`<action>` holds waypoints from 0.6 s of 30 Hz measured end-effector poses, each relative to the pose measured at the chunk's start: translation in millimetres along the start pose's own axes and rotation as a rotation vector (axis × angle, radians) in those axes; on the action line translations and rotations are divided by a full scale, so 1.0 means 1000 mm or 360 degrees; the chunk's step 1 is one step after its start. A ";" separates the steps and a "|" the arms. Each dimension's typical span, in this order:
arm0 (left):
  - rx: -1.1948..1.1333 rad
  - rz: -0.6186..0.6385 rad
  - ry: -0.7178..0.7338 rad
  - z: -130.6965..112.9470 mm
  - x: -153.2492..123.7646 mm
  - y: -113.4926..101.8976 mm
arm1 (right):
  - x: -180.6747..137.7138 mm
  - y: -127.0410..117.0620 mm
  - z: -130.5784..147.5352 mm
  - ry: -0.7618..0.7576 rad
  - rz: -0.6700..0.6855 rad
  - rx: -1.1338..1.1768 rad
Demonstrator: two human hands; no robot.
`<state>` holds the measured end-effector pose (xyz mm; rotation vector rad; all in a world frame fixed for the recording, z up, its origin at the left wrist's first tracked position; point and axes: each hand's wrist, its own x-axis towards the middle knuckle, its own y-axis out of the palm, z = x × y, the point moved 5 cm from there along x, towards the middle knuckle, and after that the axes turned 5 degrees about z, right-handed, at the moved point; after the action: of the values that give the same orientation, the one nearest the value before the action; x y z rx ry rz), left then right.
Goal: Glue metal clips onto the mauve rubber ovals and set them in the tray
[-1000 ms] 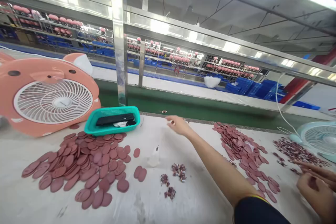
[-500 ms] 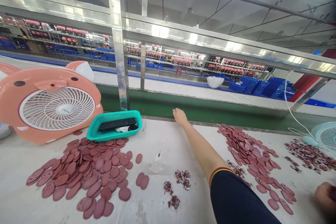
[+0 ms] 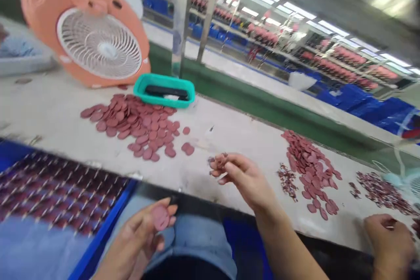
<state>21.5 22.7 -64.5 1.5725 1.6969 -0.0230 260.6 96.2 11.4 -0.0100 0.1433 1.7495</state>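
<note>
My left hand (image 3: 134, 236) is closed on a flat reddish oval disc (image 3: 160, 218), held in front of my lap with a small slit-like mark on its face. Over the table's near edge, my right hand (image 3: 244, 177) has its fingers curled around a few small dark-red and white pieces (image 3: 219, 161); blur hides their exact shape. A heap of similar oval discs (image 3: 141, 124) lies on the table beyond my left hand.
A blue tray (image 3: 110, 223) at lower left holds rows of dark-red pieces. Behind the heap stand a teal basket (image 3: 139, 87) and an orange fan (image 3: 139, 48). To the right are more discs (image 3: 311, 170), small pieces (image 3: 380, 192) and another person's hand (image 3: 390, 234).
My right hand has come back from the table's far edge to the small pieces. My left hand has come into view holding a disc. The view has tilted down, showing the blue tray.
</note>
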 end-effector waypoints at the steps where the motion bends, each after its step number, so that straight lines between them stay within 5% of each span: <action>1: -0.0009 0.0051 -0.0014 -0.001 -0.006 0.008 | -0.014 0.019 -0.003 -0.0103 0.0080 -0.0093; 6: 0.0072 0.0314 -0.0137 -0.005 -0.019 0.023 | -0.055 0.077 -0.002 -0.0600 0.0239 -0.0567; 18: 0.0058 0.0573 -0.0133 0.002 -0.019 0.023 | -0.057 0.084 0.006 -0.0721 0.0293 -0.0869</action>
<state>40.1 10.5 -44.2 1.8567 1.3368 0.0631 189.3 26.3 29.9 0.0016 -0.6826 1.8803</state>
